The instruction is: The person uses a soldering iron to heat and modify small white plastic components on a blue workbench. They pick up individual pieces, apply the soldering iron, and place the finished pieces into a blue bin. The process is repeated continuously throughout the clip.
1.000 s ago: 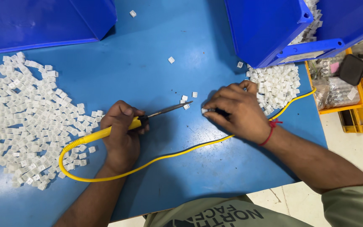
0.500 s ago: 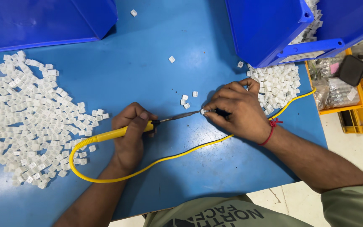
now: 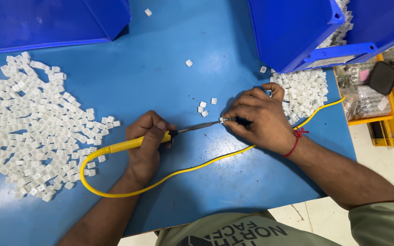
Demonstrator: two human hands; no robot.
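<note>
My left hand [image 3: 147,146] grips yellow soldering iron [image 3: 135,143] like a pen; right hand [image 3: 260,119] pinches small white part [image 3: 223,120] on blue table [image 3: 169,64], steadying it vs. the tip.

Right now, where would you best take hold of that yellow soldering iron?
On the yellow handle, from above, where the left hand wraps it. The soldering iron lies nearly flat; its bare metal tip points at the small white piece in the right hand.
</note>
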